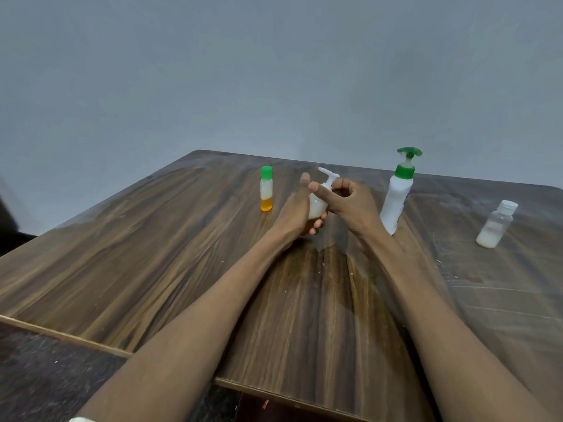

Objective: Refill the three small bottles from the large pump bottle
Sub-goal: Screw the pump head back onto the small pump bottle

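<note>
Hands at table centre: left hand [297, 208] grips small pump bottle [316, 205] upright, right hand [350, 202] pinches its white pump head [328, 176]; large pump bottle [396, 199] stands at 3 o'clock, nearer right hand.

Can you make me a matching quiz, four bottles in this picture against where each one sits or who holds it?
1. large pump bottle
2. green-capped small bottle
3. white-pump small bottle
4. clear flip-cap bottle

A. far right on the table
B. held in both hands
C. left of the hands
D. just right of the right hand

Pairs: 1-D, 2-C, 3-B, 4-A
</note>
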